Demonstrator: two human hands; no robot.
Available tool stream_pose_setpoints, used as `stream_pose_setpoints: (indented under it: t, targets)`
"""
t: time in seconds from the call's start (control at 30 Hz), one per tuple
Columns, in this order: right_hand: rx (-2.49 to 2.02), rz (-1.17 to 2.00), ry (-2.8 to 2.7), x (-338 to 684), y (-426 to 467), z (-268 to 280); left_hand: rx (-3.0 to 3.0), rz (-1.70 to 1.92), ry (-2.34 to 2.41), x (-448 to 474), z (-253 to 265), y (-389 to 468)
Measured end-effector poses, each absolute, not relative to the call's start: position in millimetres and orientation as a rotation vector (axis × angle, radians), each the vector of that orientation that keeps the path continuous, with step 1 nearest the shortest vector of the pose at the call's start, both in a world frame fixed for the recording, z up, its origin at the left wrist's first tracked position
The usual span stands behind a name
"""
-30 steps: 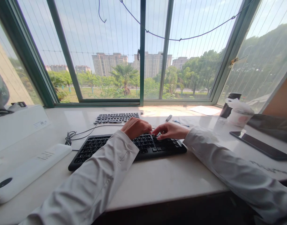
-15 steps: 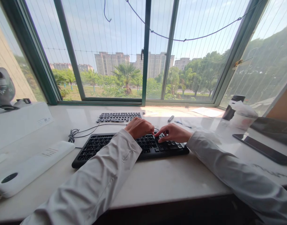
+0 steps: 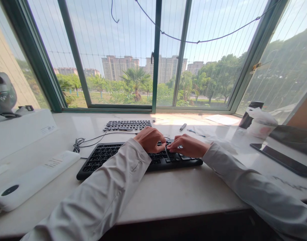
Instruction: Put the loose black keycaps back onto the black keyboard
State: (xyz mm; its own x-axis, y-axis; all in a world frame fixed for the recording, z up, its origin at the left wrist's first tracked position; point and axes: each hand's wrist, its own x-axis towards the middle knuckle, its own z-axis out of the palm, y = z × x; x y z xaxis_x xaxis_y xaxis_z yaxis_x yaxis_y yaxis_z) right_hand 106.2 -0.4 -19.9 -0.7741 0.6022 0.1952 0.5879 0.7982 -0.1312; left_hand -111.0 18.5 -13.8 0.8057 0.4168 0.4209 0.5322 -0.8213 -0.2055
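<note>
A black keyboard [image 3: 100, 157] lies on the white counter, and many of its key positions on the left and in the middle look bare of caps. Over its right half, my left hand [image 3: 151, 139] is closed, thumb and forefinger curled together in a pinch. Facing it, my right hand [image 3: 187, 146] has its fingertips pressed together at the left edge of the number pad. The fingertips of both hands nearly meet. Whatever they may hold is too small to make out. Behind the keyboard, loose keycaps [image 3: 128, 125] are laid out in rows.
A coiled cable [image 3: 78, 144] runs behind the keyboard. To the left lie a long white device [image 3: 40, 177] and a white box [image 3: 23, 130]. A small pen-like tool [image 3: 183, 127], a phone [image 3: 281, 159], a plastic-wrapped cup [image 3: 262, 125] and a dark bottle [image 3: 251, 113] are on the right.
My right hand's fingers have drawn together from a looser spread and come in beside my left fingertips. My left hand has turned slightly, so its thumb-and-finger pinch now shows. The keyboard stays put.
</note>
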Motion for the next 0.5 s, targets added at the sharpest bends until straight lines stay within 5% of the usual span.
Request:
stream_pose_setpoints:
  t: [0.5]
  targets:
    - [-1.067,0.373,-2.552,110.1,6.4,-22.9,-2.632,-0.558,-0.732,-111.1,-15.1,18.9]
